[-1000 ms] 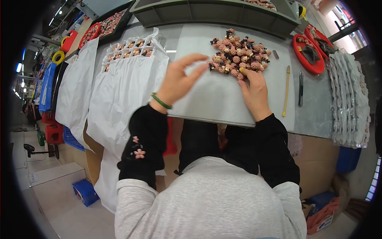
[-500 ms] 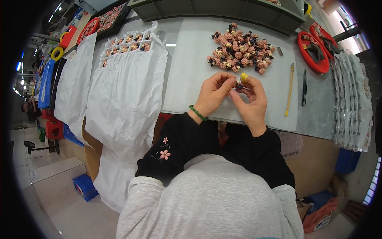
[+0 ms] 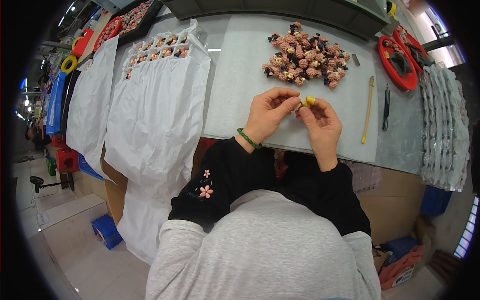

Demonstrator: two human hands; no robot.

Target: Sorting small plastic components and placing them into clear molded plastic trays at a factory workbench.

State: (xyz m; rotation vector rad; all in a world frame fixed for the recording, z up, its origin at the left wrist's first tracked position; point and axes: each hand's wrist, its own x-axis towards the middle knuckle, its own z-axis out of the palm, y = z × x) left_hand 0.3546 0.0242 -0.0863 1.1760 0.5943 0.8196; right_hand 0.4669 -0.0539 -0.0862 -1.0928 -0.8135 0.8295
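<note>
My left hand (image 3: 270, 112) and my right hand (image 3: 320, 122) meet over the near part of a white mat (image 3: 240, 75). Together their fingertips pinch a small yellow piece (image 3: 309, 101). A green bead bracelet circles my left wrist. Beyond the hands, on the far half of the mat, lies a heap of small pink and black flower-shaped pieces (image 3: 302, 57).
A yellow stick (image 3: 368, 107) and a dark pen (image 3: 386, 106) lie right of the mat. A red tray (image 3: 397, 62) and stacked clear blister sheets (image 3: 442, 125) sit farther right. White bags (image 3: 155, 115) hang over the table's left edge, with filled trays beyond them.
My left hand came back from the left and my right hand from the heap. Both drew together near the mat's front edge and now hold the yellow piece.
</note>
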